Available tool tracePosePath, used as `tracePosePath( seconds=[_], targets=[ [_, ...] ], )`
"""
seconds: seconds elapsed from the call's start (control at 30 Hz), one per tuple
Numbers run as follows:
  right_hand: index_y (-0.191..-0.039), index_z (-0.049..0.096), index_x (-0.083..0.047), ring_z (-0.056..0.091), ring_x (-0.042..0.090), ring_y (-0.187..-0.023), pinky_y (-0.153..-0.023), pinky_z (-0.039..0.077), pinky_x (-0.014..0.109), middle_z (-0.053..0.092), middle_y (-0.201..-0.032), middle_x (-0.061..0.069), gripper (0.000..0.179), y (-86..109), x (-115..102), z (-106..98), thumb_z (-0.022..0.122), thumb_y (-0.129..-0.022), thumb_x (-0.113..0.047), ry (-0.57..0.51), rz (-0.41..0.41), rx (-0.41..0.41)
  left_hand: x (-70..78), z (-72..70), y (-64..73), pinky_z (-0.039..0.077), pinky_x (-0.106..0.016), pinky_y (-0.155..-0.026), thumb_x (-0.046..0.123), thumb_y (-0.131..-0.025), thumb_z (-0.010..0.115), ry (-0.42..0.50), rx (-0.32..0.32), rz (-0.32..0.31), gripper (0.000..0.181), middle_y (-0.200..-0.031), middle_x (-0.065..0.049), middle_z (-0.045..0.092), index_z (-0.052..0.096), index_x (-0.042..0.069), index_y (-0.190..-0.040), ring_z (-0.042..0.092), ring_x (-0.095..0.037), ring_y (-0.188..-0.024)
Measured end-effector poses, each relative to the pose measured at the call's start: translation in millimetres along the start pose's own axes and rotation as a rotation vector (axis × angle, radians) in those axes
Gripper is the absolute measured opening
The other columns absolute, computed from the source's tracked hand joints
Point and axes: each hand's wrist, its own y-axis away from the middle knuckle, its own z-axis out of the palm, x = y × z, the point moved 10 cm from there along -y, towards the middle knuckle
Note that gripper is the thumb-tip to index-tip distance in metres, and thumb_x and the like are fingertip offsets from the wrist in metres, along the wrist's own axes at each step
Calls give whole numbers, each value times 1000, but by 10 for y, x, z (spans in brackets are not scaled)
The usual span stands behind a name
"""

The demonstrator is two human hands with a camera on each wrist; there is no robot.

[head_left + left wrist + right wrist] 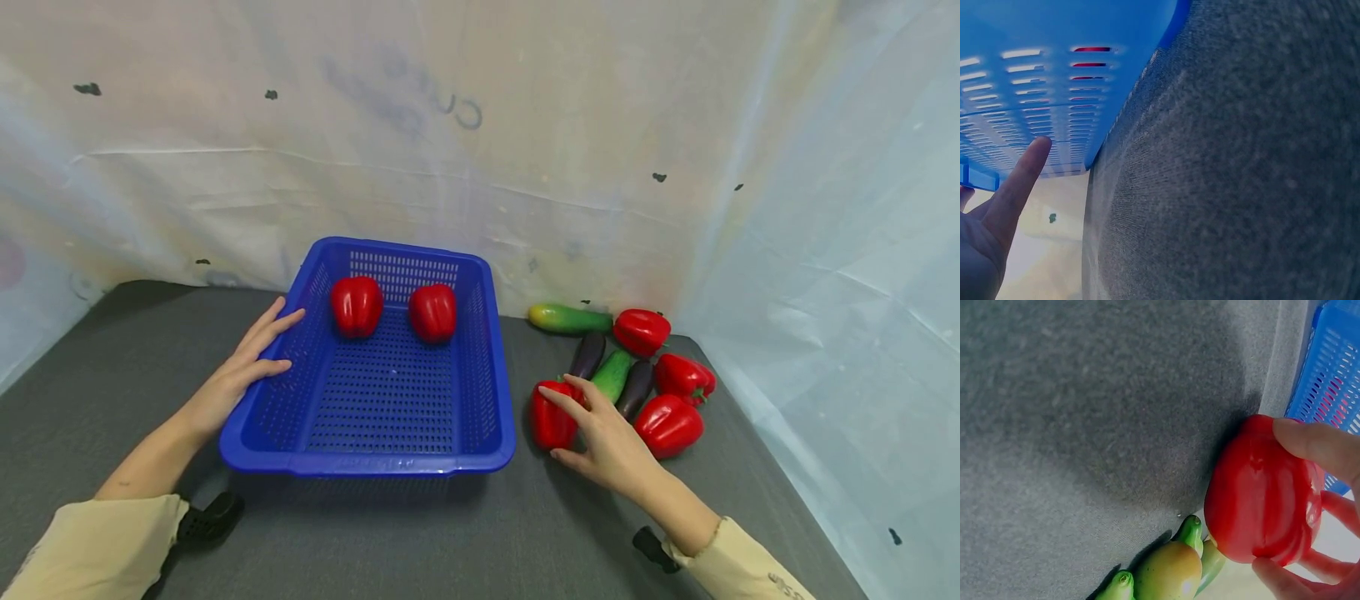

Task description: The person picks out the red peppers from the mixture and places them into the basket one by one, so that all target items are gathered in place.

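My right hand (611, 437) grips a red bell pepper (551, 417) with thumb and fingers on either side, just right of the basket. In the right wrist view, this pepper (1260, 494) fills the space between thumb and fingers. With fingers straight, my left hand (232, 387) rests against the left side of a blue plastic basket (367, 464). One straight finger (1019, 181) lies by the slotted outer wall in the left wrist view. Inside the basket sit two red bell peppers, one on the left (357, 307) and another on the right (432, 313).
Right of the basket lie a yellow-green zucchini (570, 319), a green vegetable (611, 375), two dark eggplants (636, 388) and three more red bell peppers (669, 426). A grey cloth (480, 542) covers the table. Plastic sheeting (570, 150) hangs behind and at the right.
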Motion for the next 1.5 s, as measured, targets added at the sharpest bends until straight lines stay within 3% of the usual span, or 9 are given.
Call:
tracePosePath(
  seconds=[0.43, 0.77, 1.0, 1.23, 1.5],
  targets=[
    [-137, 53, -23, 55, 34, -115, -82, 55, 48, 40, -144, 18, 74, -53, -36, 18, 85, -71, -26, -7, -44, 60, -12, 0, 5, 15, -81, -93, 18, -103, 35, 1, 0, -1, 56, -160, 6, -18, 16, 23, -155, -14, -48, -141],
    [-136, 55, -24, 54, 29, -113, -77, 56, 40, 40, -143, 17, 74, -73, -95, 4, 86, -69, -24, 2, -109, 91, 6, -4, 15, 17, -80, -95, 16, -102, 35, 1, 3, 5, 57, -160, 4, -18, 16, 22, -155, -15, -48, -141],
    [-135, 55, -23, 48, 33, -122, -81, 55, 47, 40, -143, 16, 75, -92, -87, -95, 87, -67, -22, -10, -127, 151, -5, -19, 13, 14, -81, -94, 14, -102, 35, 15, 10, 4, 58, -160, 1, -19, 16, 22, -155, -16, -47, -141],
    [-137, 53, -22, 50, 34, -121, -83, 54, 50, 39, -143, 17, 74, -99, -83, -151, 86, -70, -22, -24, -131, 174, 6, -7, 0, 20, -75, -95, 16, -102, 36, -15, 7, 3, 57, -160, 4, -17, 16, 21, -155, -14, -46, -142],
    [-138, 52, -22, 48, 33, -121, -84, 54, 50, 38, -144, 17, 77, -137, -94, -266, 86, -69, -21, -35, -134, 213, 12, -1, 2, 18, -79, -94, 16, -102, 35, 0, 2, 12, 57, -160, 3, -18, 15, 22, -155, -13, -49, -141]
  ],
)
